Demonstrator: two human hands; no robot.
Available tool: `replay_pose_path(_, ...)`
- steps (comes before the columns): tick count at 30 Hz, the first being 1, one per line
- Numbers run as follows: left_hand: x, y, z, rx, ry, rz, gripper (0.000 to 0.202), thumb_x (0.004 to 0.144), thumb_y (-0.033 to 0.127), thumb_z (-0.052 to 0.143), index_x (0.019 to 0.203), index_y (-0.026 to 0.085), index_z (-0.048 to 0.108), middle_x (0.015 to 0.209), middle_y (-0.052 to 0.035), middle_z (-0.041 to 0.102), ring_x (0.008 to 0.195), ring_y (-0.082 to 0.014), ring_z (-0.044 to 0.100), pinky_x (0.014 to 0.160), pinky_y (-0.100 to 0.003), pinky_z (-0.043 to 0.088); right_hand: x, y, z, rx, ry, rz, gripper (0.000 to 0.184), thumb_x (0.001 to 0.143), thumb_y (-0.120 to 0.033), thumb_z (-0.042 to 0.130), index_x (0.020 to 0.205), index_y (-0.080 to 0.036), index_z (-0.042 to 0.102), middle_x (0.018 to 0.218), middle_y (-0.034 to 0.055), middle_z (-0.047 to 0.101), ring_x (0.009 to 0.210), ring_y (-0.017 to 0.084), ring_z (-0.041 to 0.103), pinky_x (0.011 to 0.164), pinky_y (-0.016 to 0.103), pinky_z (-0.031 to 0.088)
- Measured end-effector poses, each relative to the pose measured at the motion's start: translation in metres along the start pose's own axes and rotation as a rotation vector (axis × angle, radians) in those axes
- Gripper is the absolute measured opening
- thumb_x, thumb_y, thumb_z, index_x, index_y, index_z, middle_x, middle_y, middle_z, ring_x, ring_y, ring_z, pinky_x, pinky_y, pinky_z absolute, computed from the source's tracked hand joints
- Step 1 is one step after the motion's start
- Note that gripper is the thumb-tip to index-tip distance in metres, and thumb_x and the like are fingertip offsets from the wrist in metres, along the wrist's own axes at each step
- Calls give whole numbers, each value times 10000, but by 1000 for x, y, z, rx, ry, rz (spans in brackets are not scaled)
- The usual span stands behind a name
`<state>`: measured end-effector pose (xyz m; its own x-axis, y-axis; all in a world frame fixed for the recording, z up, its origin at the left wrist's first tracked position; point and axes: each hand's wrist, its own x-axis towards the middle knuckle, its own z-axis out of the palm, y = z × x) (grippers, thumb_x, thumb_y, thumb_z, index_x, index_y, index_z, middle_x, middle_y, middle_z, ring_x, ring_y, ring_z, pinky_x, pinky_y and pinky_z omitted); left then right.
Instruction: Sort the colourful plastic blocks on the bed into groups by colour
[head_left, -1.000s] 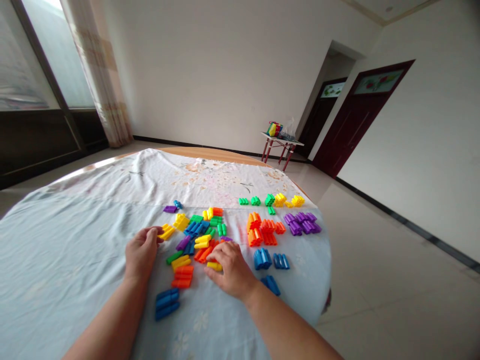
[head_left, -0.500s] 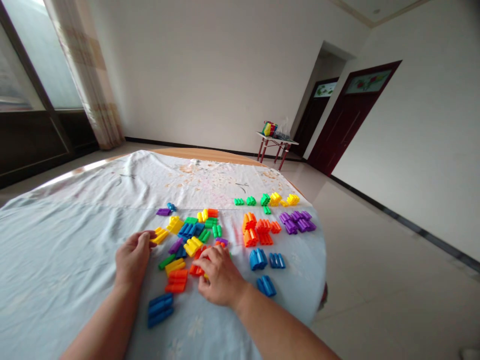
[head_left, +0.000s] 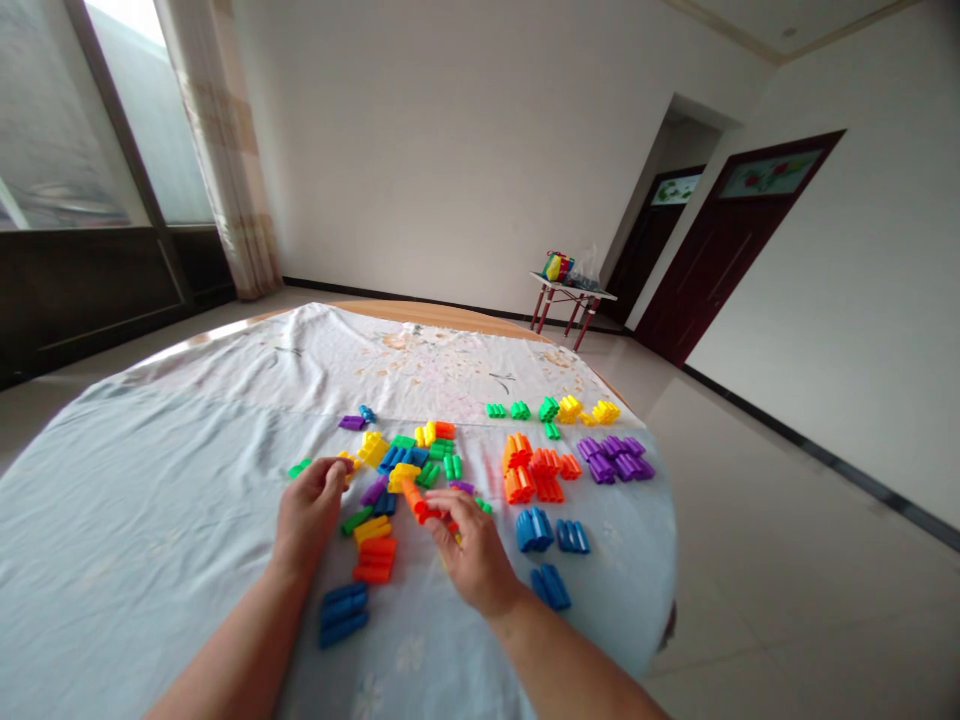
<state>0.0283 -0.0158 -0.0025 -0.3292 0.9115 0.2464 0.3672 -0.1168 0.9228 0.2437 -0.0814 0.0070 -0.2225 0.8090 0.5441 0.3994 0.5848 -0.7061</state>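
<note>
My right hand (head_left: 472, 548) is pinched round an orange block (head_left: 417, 501), lifted a little off the cloth at the near edge of a mixed pile of coloured blocks (head_left: 409, 462). My left hand (head_left: 311, 510) rests curled at the pile's left side, its fingertips closed on a yellow block (head_left: 346, 461), with a small green block (head_left: 299, 467) just to its left. An orange stack (head_left: 375, 559) and a blue stack (head_left: 343, 613) lie between my forearms.
Sorted groups lie to the right: orange blocks (head_left: 534, 470), purple blocks (head_left: 615, 459), blue blocks (head_left: 551, 533), green and yellow blocks (head_left: 559, 409). The round table's pale cloth (head_left: 150, 500) ends at an edge on the right. A small red-legged table (head_left: 571, 300) stands by dark doors.
My right hand has lifted an orange block off the cloth and moved it up toward the pile. My left hand shifted slightly and stays at the yellow block. The camera view swung a little.
</note>
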Motion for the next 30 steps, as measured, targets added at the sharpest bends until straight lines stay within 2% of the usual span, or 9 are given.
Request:
replay_pose_path(3,-6,11,3,3,-118,136,316,728,474,521,830,208,659,889,-43,673,837,-208,607,769,-292,468,2,0,1,240,37,208,229,894,-367,476,1035,-212,569,964,63,648,882,173,614,782,313,505)
replay_pose_path(7,-12,23,8,47,-390,309,332,753,466,538,974,256,670,1062,-49,642,1022,-232,563,923,-330,421,3,5,2,487,43,433,313,856,-477,498,1002,-210,570,932,49,654,682,136,626,610,261,515)
replay_pose_path(9,-15,26,9,65,-489,299,335,743,477,555,968,262,677,1050,-53,643,1001,-234,568,902,-330,437,3,9,3,537,63,481,341,839,-500,512,1002,-207,573,934,48,653,649,122,619,580,246,503)
replay_pose_path(13,-15,29,8,103,-607,236,386,733,524,545,922,218,683,879,-58,655,851,-215,583,780,-315,468,3,13,4,561,86,506,372,820,-513,534,989,-185,577,894,51,657,649,112,612,566,225,494)
replay_pose_path(17,-11,25,3,88,-619,152,405,706,543,570,828,169,664,755,-35,633,716,-176,564,649,-263,453,5,18,2,566,217,492,412,822,-550,500,974,-174,571,839,51,664,629,120,611,522,218,492)
replay_pose_path(20,-8,24,0,88,-612,130,410,716,557,553,778,166,664,727,-30,631,705,-172,566,649,-260,460,6,20,-1,535,287,466,407,831,-550,485,952,-171,569,820,50,670,635,126,620,569,233,511)
replay_pose_path(24,-8,25,-1,66,-599,156,439,755,567,496,823,179,690,883,-62,670,866,-208,595,803,-305,470,7,17,-3,482,206,438,406,822,-546,502,947,-168,580,840,65,679,676,145,639,585,243,525)
replay_pose_path(28,-10,25,0,40,-474,140,456,756,572,498,920,188,681,993,-71,670,958,-228,593,875,-336,456,7,14,-2,538,166,468,427,800,-561,525,962,-171,585,831,64,680,628,138,630,542,247,522)
replay_pose_path(30,-11,24,2,49,-442,187,421,739,546,548,964,210,665,1030,-58,662,983,-223,587,901,-339,445,8,13,-1,588,155,493,427,790,-561,543,962,-172,582,833,61,679,621,133,627,546,250,521)
